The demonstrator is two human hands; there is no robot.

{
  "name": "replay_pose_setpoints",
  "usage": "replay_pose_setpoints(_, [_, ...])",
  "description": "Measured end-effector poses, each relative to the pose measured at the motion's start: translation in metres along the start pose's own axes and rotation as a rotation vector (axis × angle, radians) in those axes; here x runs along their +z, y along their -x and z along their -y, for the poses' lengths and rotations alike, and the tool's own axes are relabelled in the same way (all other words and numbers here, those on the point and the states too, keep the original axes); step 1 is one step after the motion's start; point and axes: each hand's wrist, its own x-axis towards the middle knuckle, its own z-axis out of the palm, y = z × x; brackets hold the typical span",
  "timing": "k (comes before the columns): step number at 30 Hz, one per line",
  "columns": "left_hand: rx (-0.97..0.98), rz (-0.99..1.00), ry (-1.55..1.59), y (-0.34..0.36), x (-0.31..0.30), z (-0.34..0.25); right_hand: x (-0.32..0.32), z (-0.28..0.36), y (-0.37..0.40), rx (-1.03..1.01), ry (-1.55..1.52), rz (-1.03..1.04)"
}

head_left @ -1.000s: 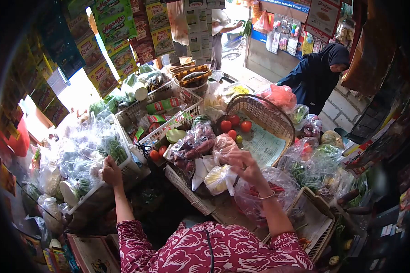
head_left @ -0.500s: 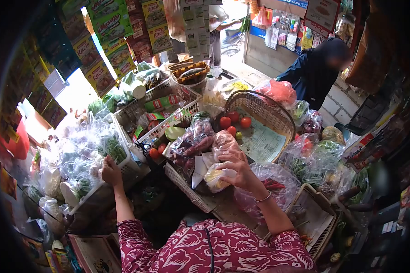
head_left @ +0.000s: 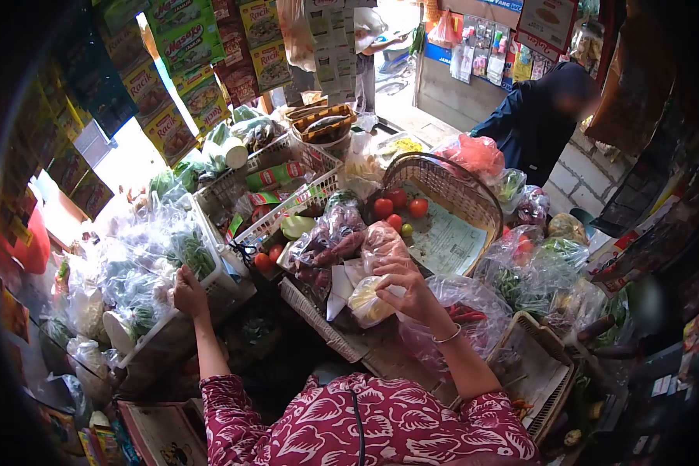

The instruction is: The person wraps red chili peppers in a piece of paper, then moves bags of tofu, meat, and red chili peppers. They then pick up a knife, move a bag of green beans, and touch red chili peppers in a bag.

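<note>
My left hand [head_left: 188,293] is closed on the near rim of a white plastic crate [head_left: 224,286], beside clear bags of greens [head_left: 190,255] that fill it. My right hand [head_left: 413,297] is over the low wicker tray at the middle, thumb and index finger pinched together at the edge of a small clear bag with pale yellow contents [head_left: 369,301]. Its fingertips overlap the plastic. Just behind that bag lies a bag of pinkish-brown produce [head_left: 384,247], and to its left a bag of purple-red roots or shallots [head_left: 328,248].
A handled wicker basket [head_left: 485,221] holds tomatoes [head_left: 418,207] and a paper sheet. Bagged red chillies [head_left: 466,313] lie to the right of my right hand. A low crate [head_left: 532,373] stands front right. Seasoning sachets [head_left: 186,35] hang above. A person in dark clothing [head_left: 532,120] stands beyond the stall.
My right hand has drawn slightly right, its spread fingers coming together into a pinch at the yellow bag's edge. My left hand stays on the crate.
</note>
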Motion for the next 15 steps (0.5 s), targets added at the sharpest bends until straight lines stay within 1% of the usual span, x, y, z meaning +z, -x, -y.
replay_pose_setpoints(2, [-0.009, 0.012, 0.007, 0.000, 0.000, 0.000, -0.002, 0.001, -0.001, 0.020, -0.008, -0.032])
replay_pose_setpoints(4, [0.002, -0.005, -0.009, 0.000, 0.001, 0.001, -0.007, 0.005, -0.002, 0.103, -0.093, -0.065])
replay_pose_setpoints(5, [0.002, -0.005, -0.008, 0.000, 0.001, 0.002, -0.007, 0.003, -0.001, 0.103, -0.093, -0.065])
replay_pose_setpoints(7, [-0.010, 0.018, -0.033, 0.000, 0.001, 0.002, -0.008, -0.004, 0.001, 0.042, -0.032, -0.063])
replay_pose_setpoints(10, [0.009, 0.010, 0.014, 0.000, 0.001, 0.003, -0.012, -0.001, 0.001, 0.048, -0.065, -0.045])
replay_pose_setpoints(14, [0.001, 0.009, -0.011, 0.000, 0.003, 0.007, -0.016, -0.003, 0.001, 0.060, -0.077, -0.073])
replay_pose_setpoints(15, [-0.013, 0.037, -0.018, -0.001, 0.002, 0.007, -0.017, -0.003, 0.001, 0.064, -0.077, -0.069])
